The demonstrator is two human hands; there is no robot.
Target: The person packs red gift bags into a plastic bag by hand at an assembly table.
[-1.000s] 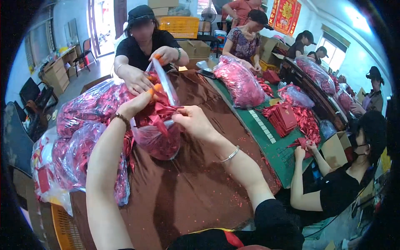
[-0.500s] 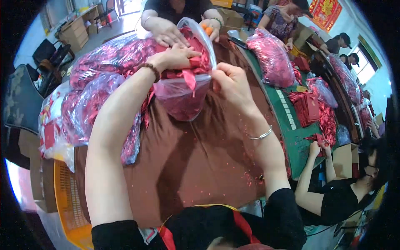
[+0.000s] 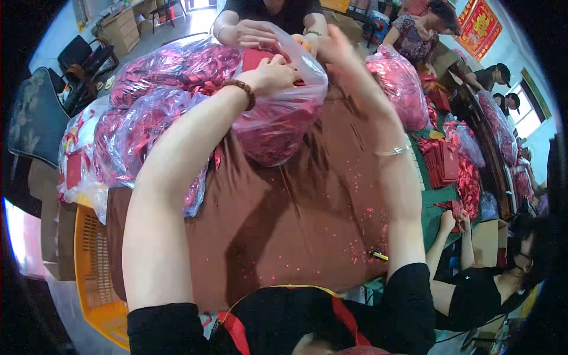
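Observation:
A clear plastic bag (image 3: 278, 127) packed with red items stands on the brown cloth ahead of me, its mouth gaping at the top. My left hand (image 3: 273, 76) lies over that mouth, fingers apart and reaching onto the red contents. To the right of the bag, my right hand (image 3: 342, 48) is raised and smeared by motion, so its fingers cannot be read. It is close to a co-worker's hand (image 3: 313, 41), where something orange (image 3: 305, 45) shows. The co-worker's other hand (image 3: 254, 34) is at the bag's far rim.
Stuffed bags of red items (image 3: 177, 68) crowd the left side. A yellow cutter (image 3: 378, 255) lies near the right edge of the brown cloth (image 3: 307, 236), among red specks. An orange basket (image 3: 94, 266) stands at lower left. People sit at a green table (image 3: 435, 195) on the right.
My right hand has let go of the bag's rim and moved up and right. My left hand has shifted slightly right. The bag's near side now stands higher.

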